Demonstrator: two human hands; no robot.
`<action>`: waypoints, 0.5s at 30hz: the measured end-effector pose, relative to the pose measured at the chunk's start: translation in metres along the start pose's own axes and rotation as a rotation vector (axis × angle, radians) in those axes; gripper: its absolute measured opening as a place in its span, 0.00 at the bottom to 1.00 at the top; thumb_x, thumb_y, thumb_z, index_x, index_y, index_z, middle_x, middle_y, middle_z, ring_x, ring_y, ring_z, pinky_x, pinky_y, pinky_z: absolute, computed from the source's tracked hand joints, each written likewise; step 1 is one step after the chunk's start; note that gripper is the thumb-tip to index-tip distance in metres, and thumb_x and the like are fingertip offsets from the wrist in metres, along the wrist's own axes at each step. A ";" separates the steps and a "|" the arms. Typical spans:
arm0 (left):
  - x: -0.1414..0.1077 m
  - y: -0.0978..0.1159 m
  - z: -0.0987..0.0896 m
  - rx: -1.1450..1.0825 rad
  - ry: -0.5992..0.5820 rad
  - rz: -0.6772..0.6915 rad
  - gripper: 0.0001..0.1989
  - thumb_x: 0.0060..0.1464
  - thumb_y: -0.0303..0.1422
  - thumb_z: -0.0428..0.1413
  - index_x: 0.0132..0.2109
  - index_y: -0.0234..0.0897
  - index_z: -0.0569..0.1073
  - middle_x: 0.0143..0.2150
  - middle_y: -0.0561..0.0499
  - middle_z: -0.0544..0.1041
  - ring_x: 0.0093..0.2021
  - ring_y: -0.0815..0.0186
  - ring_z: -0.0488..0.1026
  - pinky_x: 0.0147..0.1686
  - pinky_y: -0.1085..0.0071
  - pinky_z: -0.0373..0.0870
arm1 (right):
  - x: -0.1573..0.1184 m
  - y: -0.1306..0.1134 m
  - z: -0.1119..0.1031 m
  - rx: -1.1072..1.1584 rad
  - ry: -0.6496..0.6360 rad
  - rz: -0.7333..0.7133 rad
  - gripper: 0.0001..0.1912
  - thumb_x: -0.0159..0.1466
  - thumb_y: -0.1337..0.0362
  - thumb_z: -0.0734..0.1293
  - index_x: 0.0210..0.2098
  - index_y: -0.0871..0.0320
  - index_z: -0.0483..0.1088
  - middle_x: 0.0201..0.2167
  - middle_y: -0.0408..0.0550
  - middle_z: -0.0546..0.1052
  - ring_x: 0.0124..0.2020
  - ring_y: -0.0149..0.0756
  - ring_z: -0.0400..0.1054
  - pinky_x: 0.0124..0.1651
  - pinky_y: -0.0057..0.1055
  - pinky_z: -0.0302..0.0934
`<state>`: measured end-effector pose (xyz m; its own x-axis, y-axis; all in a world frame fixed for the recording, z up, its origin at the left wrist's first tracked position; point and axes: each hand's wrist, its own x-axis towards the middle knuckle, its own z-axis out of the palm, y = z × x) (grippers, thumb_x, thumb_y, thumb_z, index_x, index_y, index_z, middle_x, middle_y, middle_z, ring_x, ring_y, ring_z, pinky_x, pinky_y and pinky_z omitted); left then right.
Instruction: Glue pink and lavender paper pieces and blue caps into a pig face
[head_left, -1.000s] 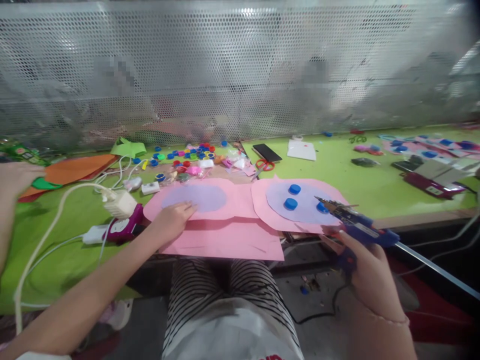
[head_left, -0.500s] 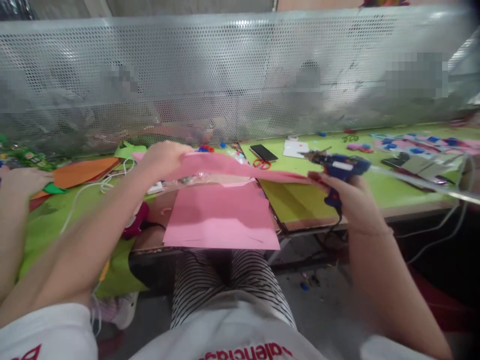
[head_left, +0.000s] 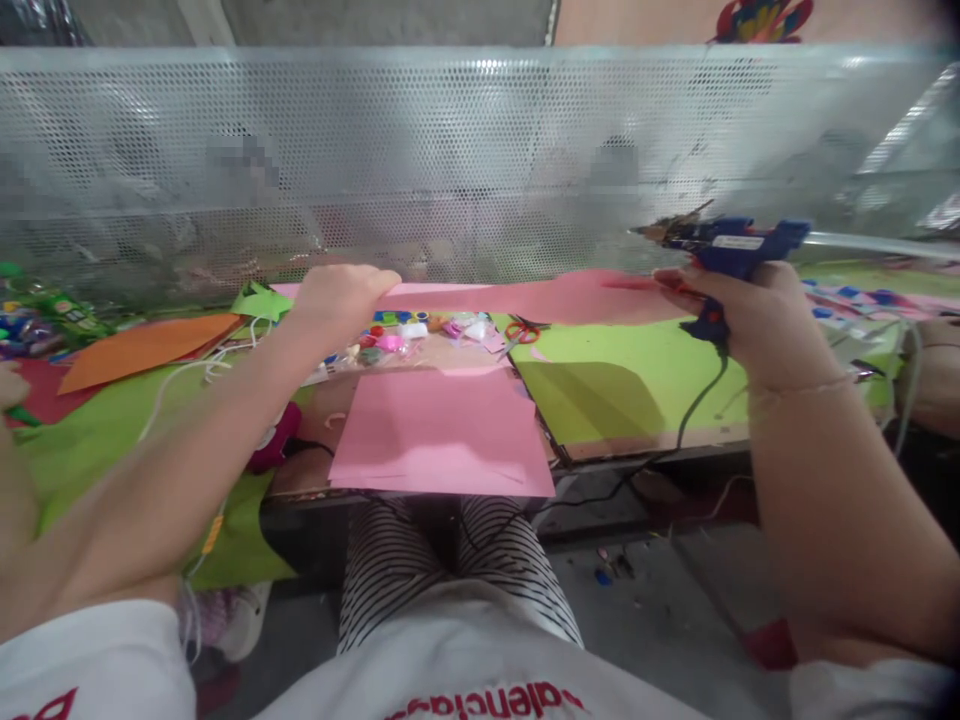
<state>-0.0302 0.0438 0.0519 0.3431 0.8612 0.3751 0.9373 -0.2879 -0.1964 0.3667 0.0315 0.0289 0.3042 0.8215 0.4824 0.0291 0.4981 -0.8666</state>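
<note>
Left hand (head_left: pixel 346 300), right hand (head_left: pixel 739 310): 2 grips pinching raised pink cutout (head_left: pixel 525 298); right also grasps glue gun (head_left: pixel 731 245).

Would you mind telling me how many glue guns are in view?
1: the glue gun in the right hand, above the table, nozzle pointing left. Others may be hidden.

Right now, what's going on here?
A person holds a long pink paper piece up off the table, the left hand gripping one end. The right hand holds a blue glue gun, its fingers also at the paper's other end. Flat pink paper lies at the table's near edge; red-handled scissors lie beyond it.
</note>
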 end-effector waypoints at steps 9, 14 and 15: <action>0.007 0.001 0.009 0.089 -0.093 -0.031 0.13 0.56 0.28 0.45 0.46 0.35 0.70 0.40 0.48 0.74 0.41 0.62 0.68 0.42 0.65 0.60 | -0.006 -0.006 0.001 -0.087 -0.133 0.151 0.07 0.51 0.71 0.71 0.30 0.64 0.71 0.31 0.51 0.76 0.41 0.40 0.73 0.49 0.34 0.66; 0.012 -0.007 0.005 0.084 -0.034 -0.043 0.14 0.58 0.30 0.44 0.46 0.29 0.70 0.39 0.48 0.74 0.41 0.64 0.65 0.43 0.66 0.59 | -0.010 -0.014 0.009 -0.171 -0.152 0.096 0.09 0.48 0.69 0.72 0.29 0.62 0.71 0.32 0.48 0.74 0.41 0.38 0.72 0.53 0.37 0.64; 0.011 -0.010 0.006 0.090 -0.013 -0.036 0.15 0.58 0.30 0.43 0.45 0.28 0.70 0.37 0.48 0.74 0.42 0.64 0.64 0.44 0.65 0.58 | -0.012 -0.015 0.010 -0.168 -0.147 0.092 0.09 0.48 0.69 0.72 0.29 0.62 0.71 0.31 0.48 0.74 0.42 0.39 0.72 0.53 0.37 0.64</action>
<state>-0.0359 0.0581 0.0528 0.3076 0.8758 0.3720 0.9397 -0.2182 -0.2633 0.3529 0.0168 0.0372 0.1709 0.8990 0.4033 0.1692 0.3765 -0.9108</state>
